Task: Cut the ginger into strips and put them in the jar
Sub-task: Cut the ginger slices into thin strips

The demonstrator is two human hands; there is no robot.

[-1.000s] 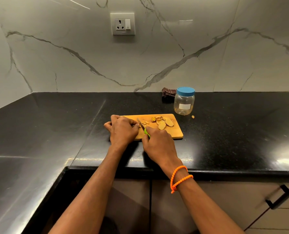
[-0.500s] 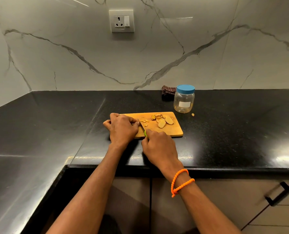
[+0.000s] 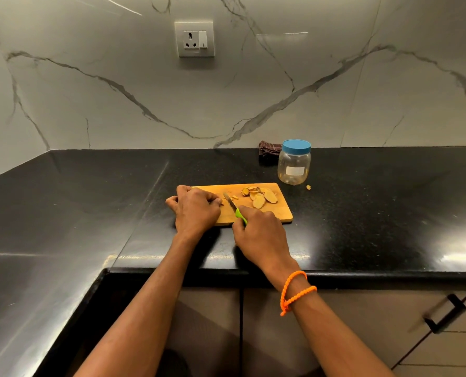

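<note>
A wooden cutting board [image 3: 280,210] lies on the black counter. Several ginger slices [image 3: 261,197] are piled at its far right, and a few small cut bits [image 3: 234,197] lie by the blade. My right hand [image 3: 259,232] grips the green handle of a small knife [image 3: 230,201], whose blade points away over the board. My left hand [image 3: 196,208] has its fingers curled down on the board's left part, pinching a ginger piece that is mostly hidden under the fingertips. A clear plastic jar [image 3: 294,165] with a blue lid on stands behind the board to the right.
A dark folded cloth [image 3: 268,151] lies against the marble wall behind the jar. One ginger scrap [image 3: 308,187] sits on the counter [image 3: 90,202] near the jar. A wall socket [image 3: 194,38] is above. Cabinet doors with a black handle [image 3: 443,314] are below the counter's front edge.
The knife blade has lifted and shows again beside my left fingertips, after being pressed low half a second ago. Both hands stay in the same place on the board.
</note>
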